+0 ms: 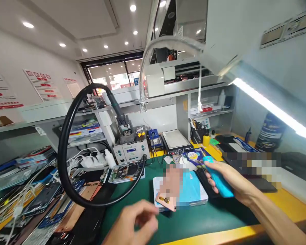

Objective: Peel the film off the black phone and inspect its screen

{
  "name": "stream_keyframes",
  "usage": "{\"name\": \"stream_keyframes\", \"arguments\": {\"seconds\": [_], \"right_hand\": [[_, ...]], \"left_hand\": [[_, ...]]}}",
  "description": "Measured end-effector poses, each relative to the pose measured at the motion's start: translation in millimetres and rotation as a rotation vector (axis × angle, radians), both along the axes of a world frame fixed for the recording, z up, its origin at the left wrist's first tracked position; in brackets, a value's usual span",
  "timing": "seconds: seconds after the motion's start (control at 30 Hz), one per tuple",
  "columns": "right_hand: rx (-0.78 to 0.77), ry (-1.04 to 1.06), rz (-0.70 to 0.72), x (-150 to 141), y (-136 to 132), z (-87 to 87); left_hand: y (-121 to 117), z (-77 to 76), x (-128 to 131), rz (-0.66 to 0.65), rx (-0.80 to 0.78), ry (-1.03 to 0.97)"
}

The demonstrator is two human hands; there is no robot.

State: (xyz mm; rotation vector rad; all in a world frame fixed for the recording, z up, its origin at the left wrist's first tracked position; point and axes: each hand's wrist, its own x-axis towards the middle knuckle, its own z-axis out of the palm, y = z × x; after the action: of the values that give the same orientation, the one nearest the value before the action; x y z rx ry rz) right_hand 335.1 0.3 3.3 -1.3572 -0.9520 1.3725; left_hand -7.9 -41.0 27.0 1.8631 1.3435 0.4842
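My right hand (228, 178) grips a bright blue handheld tool (218, 177) above the right side of the green work mat (209, 217). My left hand (135, 221) hovers low at the front, fingers loosely curled, holding nothing, just left of a rose-gold phone (167, 200). The phone lies on a white and blue pad (193, 194) and is partly blurred.
A thick black hose (63, 153) loops from a hot-air station (131, 148) at the left. Piles of phone parts and cables (28, 200) crowd the left bench. A white heating plate (174, 139), tool holders (200, 131) and shelves stand behind. A lamp bar (270, 107) hangs at right.
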Motion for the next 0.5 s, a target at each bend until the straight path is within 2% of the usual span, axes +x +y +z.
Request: {"name": "stream_keyframes", "arguments": {"seconds": [0.1,0.2,0.33,0.5], "right_hand": [[0.046,-0.260,-0.035,12,-24,-4.3],[0.047,-0.449,-0.034,26,-40,-12.2],[0.019,-0.626,-0.078,38,-45,-21.2],[0.027,-0.928,-0.067,28,-29,-21.1]], "left_hand": [[29,24.9,56,-0.021,0.167,0.188],[41,29.4,92,-0.061,0.183,0.365],[41,19.8,107,-0.072,0.167,0.514],[37,18.8,107,-0.116,0.193,0.599]]}}
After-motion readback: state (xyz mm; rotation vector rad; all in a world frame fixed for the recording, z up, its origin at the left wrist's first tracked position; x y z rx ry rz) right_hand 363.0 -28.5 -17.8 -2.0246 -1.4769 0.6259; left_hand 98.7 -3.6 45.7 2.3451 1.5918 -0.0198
